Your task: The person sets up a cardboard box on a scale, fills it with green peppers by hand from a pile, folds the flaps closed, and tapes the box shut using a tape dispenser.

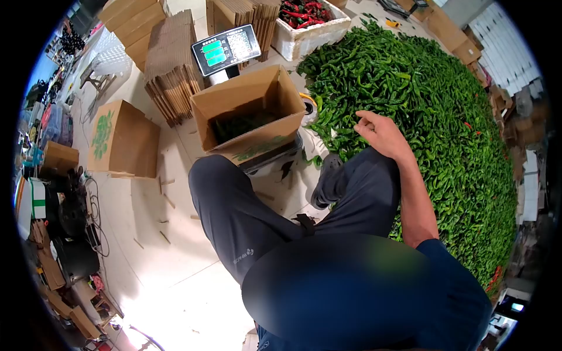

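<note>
My right hand [381, 136] hovers above my right knee, beside a large heap of green chili peppers [404, 76]. Its fingers are loosely bent and apart, pointing left, with nothing visible in them. My left hand is out of view. In front of my knees an open cardboard box [249, 140] sits on a scale platform, its flaps up. Green peppers [243, 126] lie in shadow at its bottom. Behind the box stands the scale's display [226, 50], lit with green digit panels.
A roll of tape [308, 105] lies between box and heap. Flattened cartons [171, 64] are stacked behind. A white foam box [310, 36] holds red peppers [303, 13]. Left stands a carton with a green print [124, 139]. Stems and scraps litter the pale floor [175, 234].
</note>
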`<state>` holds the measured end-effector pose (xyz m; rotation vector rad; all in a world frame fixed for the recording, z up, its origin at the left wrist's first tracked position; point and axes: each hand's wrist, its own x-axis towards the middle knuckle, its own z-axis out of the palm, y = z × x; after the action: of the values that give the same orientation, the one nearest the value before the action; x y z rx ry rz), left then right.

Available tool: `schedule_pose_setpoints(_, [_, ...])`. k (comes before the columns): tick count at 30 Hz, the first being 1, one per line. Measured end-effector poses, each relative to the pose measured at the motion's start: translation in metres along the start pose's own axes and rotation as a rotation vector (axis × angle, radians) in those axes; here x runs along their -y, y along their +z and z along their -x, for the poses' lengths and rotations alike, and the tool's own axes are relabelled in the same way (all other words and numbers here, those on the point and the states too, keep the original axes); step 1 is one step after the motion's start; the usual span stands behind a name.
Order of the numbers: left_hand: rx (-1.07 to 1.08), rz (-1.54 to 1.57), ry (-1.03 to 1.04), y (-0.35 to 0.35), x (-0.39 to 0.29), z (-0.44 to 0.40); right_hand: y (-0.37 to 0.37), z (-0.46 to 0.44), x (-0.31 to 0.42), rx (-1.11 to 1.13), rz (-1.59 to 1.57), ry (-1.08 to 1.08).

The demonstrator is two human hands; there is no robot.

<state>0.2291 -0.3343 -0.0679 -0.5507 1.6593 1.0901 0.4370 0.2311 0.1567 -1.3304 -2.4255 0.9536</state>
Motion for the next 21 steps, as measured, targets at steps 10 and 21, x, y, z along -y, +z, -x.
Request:
schedule_pose_setpoints(10, [-0.134,-0.259,0.385,0.018,-0.114,0.022,0.002,0.010,-0.013,-0.118,0.168,-0.151])
schedule_pose_setpoints(21, [-0.343,-1.258,0.624,0.067,-0.275,0.081,-0.035,0.032,-0.108,-0.250,-0.178,0.213])
